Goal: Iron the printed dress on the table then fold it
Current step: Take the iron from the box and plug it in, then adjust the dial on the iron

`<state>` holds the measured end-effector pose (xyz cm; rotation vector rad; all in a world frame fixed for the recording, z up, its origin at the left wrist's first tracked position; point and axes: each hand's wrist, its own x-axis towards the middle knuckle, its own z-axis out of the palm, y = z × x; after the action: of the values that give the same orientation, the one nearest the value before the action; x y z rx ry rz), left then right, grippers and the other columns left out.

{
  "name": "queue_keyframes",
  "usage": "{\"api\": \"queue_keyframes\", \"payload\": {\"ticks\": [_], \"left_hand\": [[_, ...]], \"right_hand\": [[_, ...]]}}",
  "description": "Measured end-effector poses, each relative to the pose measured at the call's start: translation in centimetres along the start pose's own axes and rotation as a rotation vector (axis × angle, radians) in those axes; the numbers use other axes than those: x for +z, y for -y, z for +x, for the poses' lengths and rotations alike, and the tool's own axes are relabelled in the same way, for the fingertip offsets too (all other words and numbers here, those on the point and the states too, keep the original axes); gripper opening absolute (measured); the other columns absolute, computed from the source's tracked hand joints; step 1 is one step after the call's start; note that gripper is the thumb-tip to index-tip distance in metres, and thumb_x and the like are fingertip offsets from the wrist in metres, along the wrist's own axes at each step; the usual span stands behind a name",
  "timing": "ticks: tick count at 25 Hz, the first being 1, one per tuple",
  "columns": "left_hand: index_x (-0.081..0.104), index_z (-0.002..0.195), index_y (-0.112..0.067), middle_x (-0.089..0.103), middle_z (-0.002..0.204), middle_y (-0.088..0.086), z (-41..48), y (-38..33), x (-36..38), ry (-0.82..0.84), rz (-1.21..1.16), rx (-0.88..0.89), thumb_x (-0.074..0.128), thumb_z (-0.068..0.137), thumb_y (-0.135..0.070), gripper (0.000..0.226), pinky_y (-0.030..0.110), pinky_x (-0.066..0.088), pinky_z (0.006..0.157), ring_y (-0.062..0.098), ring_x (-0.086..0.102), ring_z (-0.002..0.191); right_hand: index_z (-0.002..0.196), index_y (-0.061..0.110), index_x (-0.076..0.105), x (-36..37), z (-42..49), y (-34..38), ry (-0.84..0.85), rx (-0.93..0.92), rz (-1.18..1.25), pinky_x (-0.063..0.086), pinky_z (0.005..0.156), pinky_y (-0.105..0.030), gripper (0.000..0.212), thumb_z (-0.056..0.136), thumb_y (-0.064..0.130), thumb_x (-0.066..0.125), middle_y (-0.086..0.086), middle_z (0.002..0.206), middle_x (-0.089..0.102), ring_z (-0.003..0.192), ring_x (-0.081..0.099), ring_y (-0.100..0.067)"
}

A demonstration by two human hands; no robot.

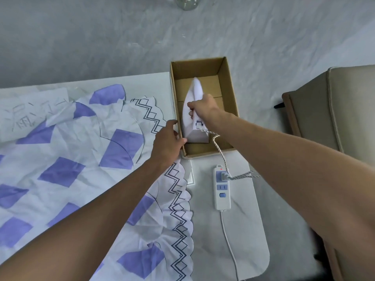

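You look to be at the very start: fetching the iron (195, 126), with no pressing done yet, judging by the creases. Your right hand (203, 106) is wrapped round the iron's handle as it sits flat in the cardboard box (230, 84), centre right of the frame. Your left hand (168, 140) grips the box's left wall near its near corner, fingers curled over the edge, steadying it.

The next move calls for a straight lift clear of the box walls, then a carry leftward onto the fabric. Mind the braided cord (217, 147): it runs from the iron's heel over the box's near wall to the power strip (222, 189), where it is plugged in, so the soleplate may be hot. Leave enough slack that the cord drags neither box nor strip.

The printed dress (81, 159) lies spread over the table (227, 240), filling the left and lower left of the frame. It is white with purple diamond patches and a dark zigzag line along a scalloped hem, which ends just beside the box. The cloth is heavily wrinkled, with overlapping layers near the upper left that you would want to smooth flat first.
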<state>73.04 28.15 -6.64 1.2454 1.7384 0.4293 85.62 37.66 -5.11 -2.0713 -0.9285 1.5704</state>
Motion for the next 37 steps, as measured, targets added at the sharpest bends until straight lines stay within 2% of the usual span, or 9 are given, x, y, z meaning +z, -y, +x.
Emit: {"api": "queue_keyframes", "payload": {"ticks": [5, 8, 11, 20, 25, 28, 31, 34, 37], "left_hand": [[0.047, 0.137, -0.019, 0.062, 0.117, 0.005, -0.7, -0.7, -1.6, 0.036, -0.048, -0.052, 0.063, 0.089, -0.014, 0.051, 0.031, 0.05, 0.08, 0.023, 0.063, 0.093], [0.055, 0.129, -0.02, 0.065, 0.12, 0.005, -1.9, -4.1, -5.2, -0.019, -0.548, -0.099, 0.058, 0.093, -0.02, 0.036, 0.029, 0.047, 0.09, 0.019, 0.063, 0.102], [0.059, 0.122, -0.012, 0.064, 0.125, 0.009, -4.4, -7.4, -9.9, 0.226, -0.956, 0.033, 0.051, 0.096, -0.034, 0.035, 0.034, 0.044, 0.1, 0.019, 0.061, 0.114], [0.055, 0.131, -0.008, 0.064, 0.129, 0.009, -13.0, 0.5, -20.2, 0.34, -0.889, 0.04, 0.058, 0.087, -0.018, 0.046, 0.03, 0.051, 0.092, 0.024, 0.061, 0.117], [0.063, 0.092, -0.019, 0.061, 0.076, -0.008, -16.1, 7.5, -24.0, -0.247, -0.425, -0.052, 0.077, 0.079, -0.031, 0.022, 0.026, 0.049, 0.077, 0.009, 0.057, 0.072], [0.058, 0.075, -0.02, 0.051, 0.059, -0.008, -19.3, 8.4, -26.2, -0.367, -0.149, 0.187, 0.072, 0.085, -0.023, 0.017, 0.016, 0.037, 0.057, 0.007, 0.045, 0.056], [0.063, 0.088, -0.019, 0.057, 0.076, -0.01, -19.5, 7.5, -28.9, -0.439, 0.157, 0.517, 0.069, 0.086, -0.026, 0.009, 0.026, 0.041, 0.066, 0.008, 0.049, 0.07], [0.063, 0.117, -0.013, 0.062, 0.117, 0.003, -15.3, 5.3, -30.3, -0.324, 0.497, 0.812, 0.068, 0.082, -0.031, 0.04, 0.036, 0.043, 0.093, 0.026, 0.052, 0.107], [0.062, 0.117, -0.02, 0.065, 0.106, -0.002, -12.4, 2.6, -29.6, 0.056, 0.691, 0.823, 0.062, 0.085, -0.038, 0.036, 0.039, 0.047, 0.087, 0.024, 0.056, 0.102]], "right_hand": [[0.101, 0.007, 0.057, -4.1, -4.0, 3.1, 0.014, -0.173, 0.305, 0.039, 0.047, -0.024, 0.021, 0.091, 0.025, 0.059, -0.008, 0.067, 0.052, 0.047, 0.046, -0.015], [0.096, 0.011, 0.059, -6.9, -8.2, 5.6, 0.194, -0.35, 0.379, 0.039, 0.05, -0.027, 0.022, 0.09, 0.032, 0.061, -0.006, 0.063, 0.049, 0.046, 0.04, -0.017], [0.102, 0.009, 0.059, -7.6, -11.6, 6.9, 0.488, -0.346, 0.487, 0.033, 0.048, -0.027, 0.023, 0.092, 0.03, 0.059, -0.006, 0.063, 0.039, 0.046, 0.031, -0.018], [0.105, 0.007, 0.067, 2.4, -20.5, 5.3, 0.728, -0.283, 0.268, 0.034, 0.048, -0.027, 0.023, 0.093, 0.023, 0.056, -0.008, 0.062, 0.042, 0.045, 0.035, -0.018], [0.111, -0.002, 0.063, 9.9, -23.2, 3.6, 0.598, -0.319, 0.227, 0.035, 0.051, -0.027, 0.027, 0.095, 0.018, 0.053, -0.007, 0.059, 0.045, 0.043, 0.036, -0.018], [0.112, -0.004, 0.061, 12.6, -24.3, 2.9, 0.553, -0.291, 0.216, 0.032, 0.054, -0.031, 0.029, 0.096, 0.019, 0.053, -0.005, 0.058, 0.047, 0.043, 0.037, -0.017], [0.106, -0.006, 0.057, 13.9, -25.2, 2.9, 0.564, -0.286, 0.15, 0.03, 0.056, -0.033, 0.029, 0.096, 0.021, 0.054, -0.003, 0.057, 0.048, 0.043, 0.039, -0.015], [0.09, 0.006, 0.05, 13.5, -25.2, 3.2, 0.634, -0.295, 0.053, 0.029, 0.056, -0.035, 0.018, 0.094, 0.022, 0.057, -0.005, 0.06, 0.048, 0.045, 0.04, -0.016], [0.09, 0.009, 0.05, 12.2, -25.0, 3.4, 0.692, -0.258, 0.025, 0.031, 0.056, -0.035, 0.021, 0.09, 0.026, 0.063, -0.007, 0.062, 0.05, 0.046, 0.041, -0.018]]}}
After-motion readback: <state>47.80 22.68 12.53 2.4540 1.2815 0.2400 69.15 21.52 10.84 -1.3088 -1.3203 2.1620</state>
